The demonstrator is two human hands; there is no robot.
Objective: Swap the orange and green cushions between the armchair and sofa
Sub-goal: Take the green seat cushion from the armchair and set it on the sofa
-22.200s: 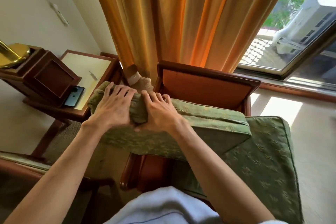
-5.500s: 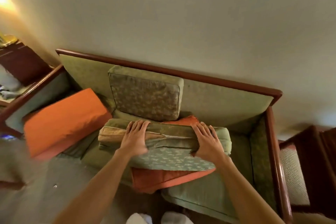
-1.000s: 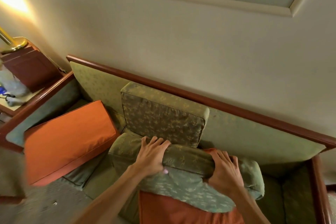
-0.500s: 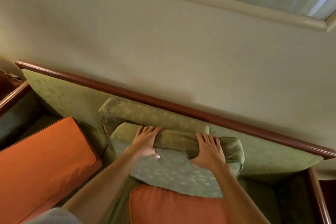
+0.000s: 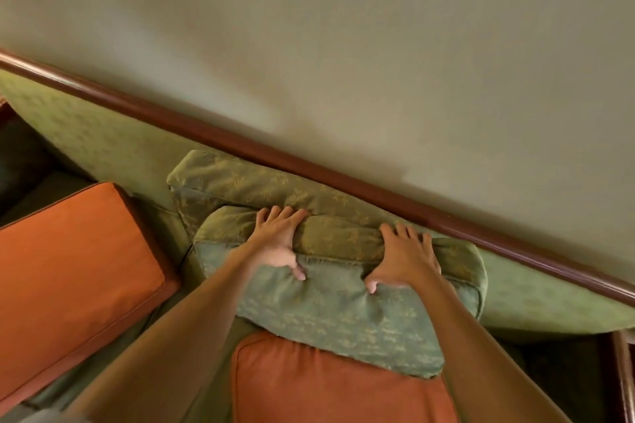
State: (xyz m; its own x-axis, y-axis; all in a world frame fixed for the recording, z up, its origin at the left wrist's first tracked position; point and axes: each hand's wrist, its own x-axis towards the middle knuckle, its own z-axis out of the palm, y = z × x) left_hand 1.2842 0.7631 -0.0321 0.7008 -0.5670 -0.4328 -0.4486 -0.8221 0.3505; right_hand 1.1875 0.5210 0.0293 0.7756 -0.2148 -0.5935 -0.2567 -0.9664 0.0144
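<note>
Since a moment ago the green cushion (image 5: 340,306) has been pushed farther back, upright against another green back cushion (image 5: 240,182) on the sofa (image 5: 103,134). Left hand (image 5: 278,244) and right hand (image 5: 403,261) grip its top edge, thumbs dug in front. Best seat it squarely behind the near orange cushion (image 5: 340,388).

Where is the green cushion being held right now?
Centre of the head view: the held green cushion leans on another green cushion against the sofa back, above an orange cushion.

On the sofa (image 5: 103,144) my held cushion (image 5: 343,312) leans against another cushion (image 5: 247,182), with a seat cushion (image 5: 326,388) before it.
</note>
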